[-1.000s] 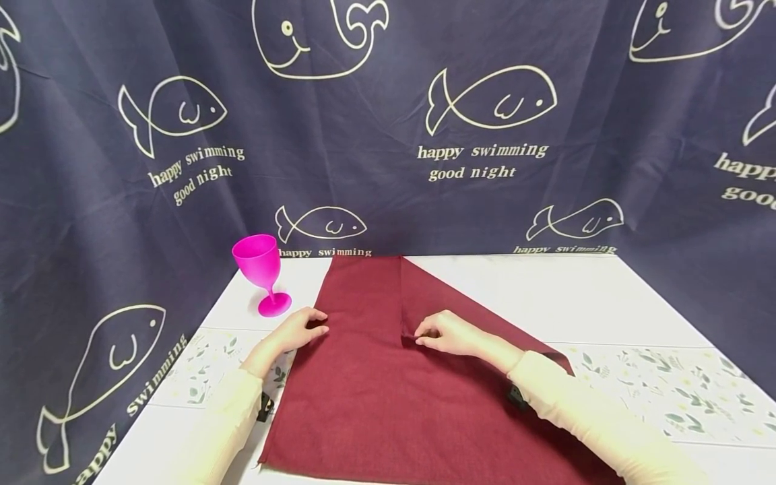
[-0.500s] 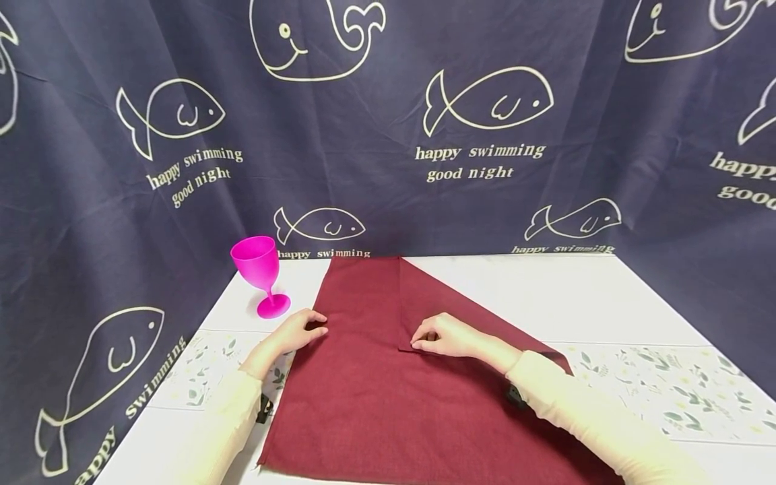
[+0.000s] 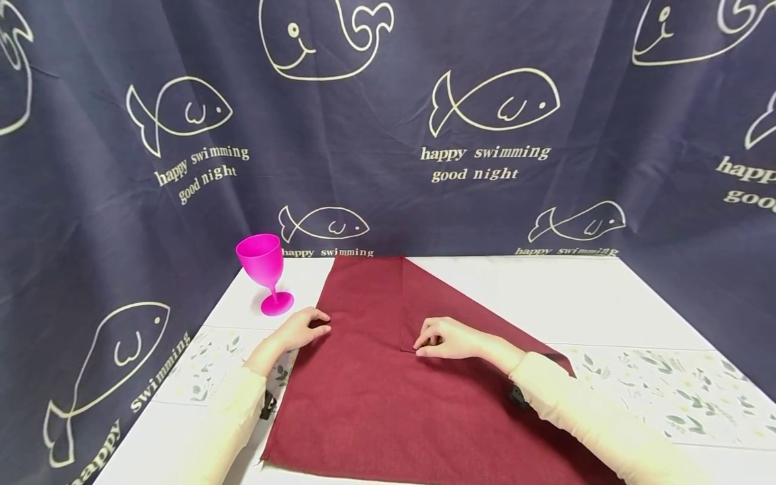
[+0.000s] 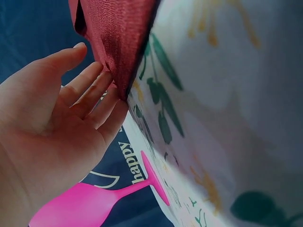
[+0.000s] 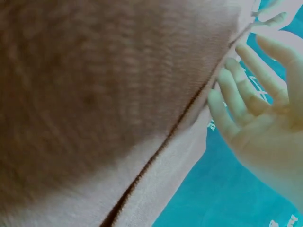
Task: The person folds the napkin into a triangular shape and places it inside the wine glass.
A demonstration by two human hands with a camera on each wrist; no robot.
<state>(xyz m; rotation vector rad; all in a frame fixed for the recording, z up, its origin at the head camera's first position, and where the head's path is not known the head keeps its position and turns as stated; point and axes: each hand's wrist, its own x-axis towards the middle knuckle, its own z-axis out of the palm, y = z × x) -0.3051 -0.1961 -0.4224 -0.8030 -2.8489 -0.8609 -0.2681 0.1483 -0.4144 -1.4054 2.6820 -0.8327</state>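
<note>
1 dark red cloth (image 3: pixel 388 397) lies flat on the white table (image 3: pixel 576 296), running from the far edge at the backdrop down to the near edge. Its right corner is folded over toward the middle, so 1 triangular flap (image 3: pixel 448 303) lies on top, with a straight vertical edge down the centre and a slanted fold line running down to the right.

2 hands are on it. The left hand (image 3: pixel 301 328) sits at the cloth's left edge; in the left wrist view its fingers (image 4: pixel 90 92) are almost straight and only lightly bent, their tips touching the cloth's edge where it lifts a little off the table, with nothing gripped. The right hand (image 3: pixel 445 338) rests on the flap near its lower tip; its fingers are bent downward with the tips on the cloth, and in the right wrist view the fingers (image 5: pixel 239 87) lie beside the folded edge. Whether they pinch the fabric cannot be told.

1 bright pink plastic goblet (image 3: pixel 265 273) stands upright on the table just left of the cloth and near the left hand, touching neither. 1 band of leaf print (image 3: pixel 661 391) crosses the table under the cloth. Behind and on both sides hangs 1 dark blue curtain (image 3: pixel 388 121) printed with fish, whales and words.
</note>
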